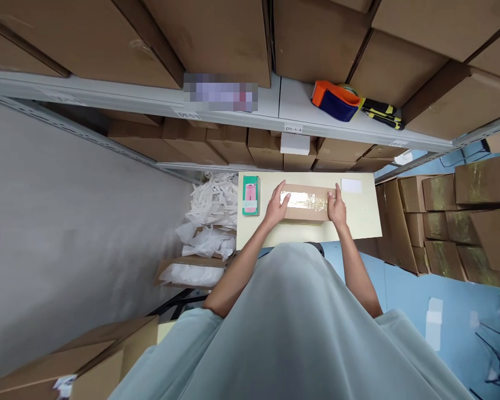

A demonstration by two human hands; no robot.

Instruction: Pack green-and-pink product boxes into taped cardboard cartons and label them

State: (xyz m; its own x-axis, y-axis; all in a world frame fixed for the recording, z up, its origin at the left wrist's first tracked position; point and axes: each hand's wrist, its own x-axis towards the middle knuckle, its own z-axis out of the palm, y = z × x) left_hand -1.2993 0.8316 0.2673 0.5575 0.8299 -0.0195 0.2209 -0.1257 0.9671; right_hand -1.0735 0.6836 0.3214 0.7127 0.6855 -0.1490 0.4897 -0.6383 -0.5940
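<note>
Between my two hands is a small brown cardboard box [308,211] with shiny clear tape along its top, over the pale yellow table. My left hand [278,206] grips its left end, thumb on the top face. At the opposite end, my right hand [336,206] holds it the same way. A green box with a pink picture [250,195] lies on the table left of my left hand. To the right of my right hand is a white paper slip [351,186].
Above the table [369,219], a grey shelf [291,103] carries large cartons, an orange and blue tape dispenser [336,101] and black-yellow cutters [383,113]. White packing material [214,200] is heaped at the left. Taped cartons [441,222] are stacked at the right.
</note>
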